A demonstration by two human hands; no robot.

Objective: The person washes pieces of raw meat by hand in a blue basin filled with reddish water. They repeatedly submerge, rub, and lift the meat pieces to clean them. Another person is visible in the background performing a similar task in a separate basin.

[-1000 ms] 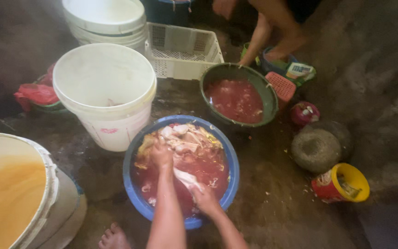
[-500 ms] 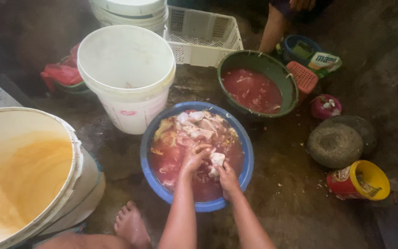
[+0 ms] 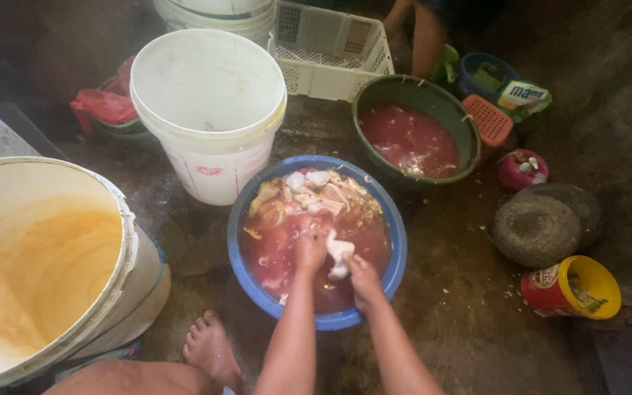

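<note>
A blue basin [image 3: 396, 241] on the wet floor holds reddish water and pale raw meat pieces [image 3: 316, 192] heaped at its far side. Over the near part of the water my left hand [image 3: 309, 251] and my right hand [image 3: 363, 279] both grip one pale piece of meat [image 3: 339, 254] between them, lifted just above the surface. My forearms come in from the bottom edge.
A white bucket [image 3: 210, 110] stands behind the basin. A green bowl of red water [image 3: 412, 135] and a white crate [image 3: 330, 51] are farther back. A large stained bucket [image 3: 45, 263] sits left. Stone mortar [image 3: 537, 228], red-yellow tin [image 3: 572, 289], my bare foot [image 3: 210, 347], another person's legs [image 3: 427, 36].
The view has shifted closer and slightly right. My hands have come together over the near part of the basin and lifted one pale piece out of the red water.
</note>
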